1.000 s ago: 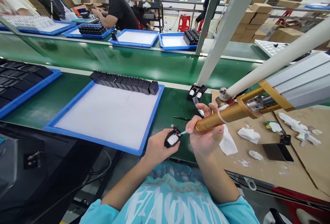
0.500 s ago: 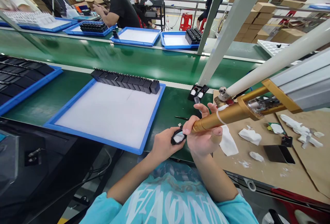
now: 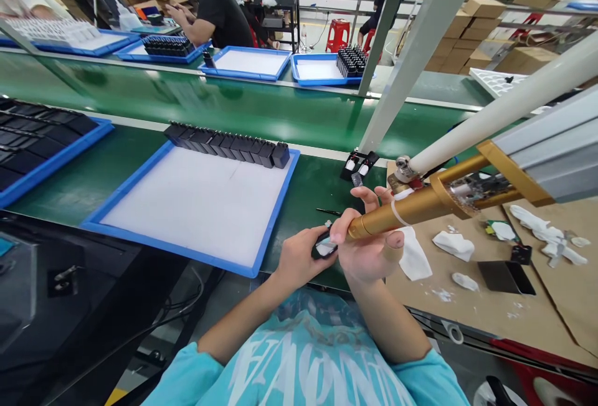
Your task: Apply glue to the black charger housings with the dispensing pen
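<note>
The left hand (image 3: 298, 258) gripped a black casing (image 3: 323, 248), whitish inside, above the table (image 3: 306, 200); the right hand (image 3: 362, 259) clasped a golden tool (image 3: 413, 212) beside it. A blue tray (image 3: 276, 215) carried black boxes (image 3: 228, 146) along its far edge; a second tray (image 3: 58, 160), leftward, held more.

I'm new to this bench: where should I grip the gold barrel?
Grip the gold barrel near its front end, probably best from the near side: that part is slim and round, while a metal fitting crowds the far side farther back.
</note>
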`<state>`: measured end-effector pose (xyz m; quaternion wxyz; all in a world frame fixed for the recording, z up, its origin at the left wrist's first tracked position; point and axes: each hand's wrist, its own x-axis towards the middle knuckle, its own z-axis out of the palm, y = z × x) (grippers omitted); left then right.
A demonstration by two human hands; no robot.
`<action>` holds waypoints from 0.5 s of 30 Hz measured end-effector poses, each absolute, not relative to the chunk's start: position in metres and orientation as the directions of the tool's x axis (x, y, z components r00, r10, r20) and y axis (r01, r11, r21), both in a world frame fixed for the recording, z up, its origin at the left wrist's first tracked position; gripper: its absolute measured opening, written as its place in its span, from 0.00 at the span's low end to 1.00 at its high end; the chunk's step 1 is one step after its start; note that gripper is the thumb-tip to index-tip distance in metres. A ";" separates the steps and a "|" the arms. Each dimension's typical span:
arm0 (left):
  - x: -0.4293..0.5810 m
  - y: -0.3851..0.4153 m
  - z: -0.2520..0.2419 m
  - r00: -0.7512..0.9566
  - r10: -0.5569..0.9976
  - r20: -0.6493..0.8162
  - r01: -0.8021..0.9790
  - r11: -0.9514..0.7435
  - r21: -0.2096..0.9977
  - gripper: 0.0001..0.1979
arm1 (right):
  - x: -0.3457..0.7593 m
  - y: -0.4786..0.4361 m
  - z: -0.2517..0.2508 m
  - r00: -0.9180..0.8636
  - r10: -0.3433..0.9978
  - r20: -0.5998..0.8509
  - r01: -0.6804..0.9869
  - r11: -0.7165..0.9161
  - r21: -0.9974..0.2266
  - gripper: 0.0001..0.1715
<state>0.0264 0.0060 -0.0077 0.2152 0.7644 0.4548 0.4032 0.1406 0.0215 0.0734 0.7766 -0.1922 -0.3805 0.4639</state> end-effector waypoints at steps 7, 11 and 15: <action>0.006 0.012 -0.016 0.288 0.911 0.296 0.674 -0.412 0.613 0.18 | 0.153 0.026 0.070 0.310 0.855 0.415 -0.556 0.517 -0.651 0.22; -0.002 0.012 -0.011 0.311 0.919 0.242 0.623 -0.390 0.679 0.21 | 0.162 0.027 0.069 0.327 0.851 0.411 -0.519 0.525 -0.674 0.19; 0.000 0.015 -0.003 0.306 0.928 0.212 0.530 -0.351 0.772 0.24 | 0.169 0.028 0.068 0.365 0.845 0.391 -0.467 0.529 -0.708 0.19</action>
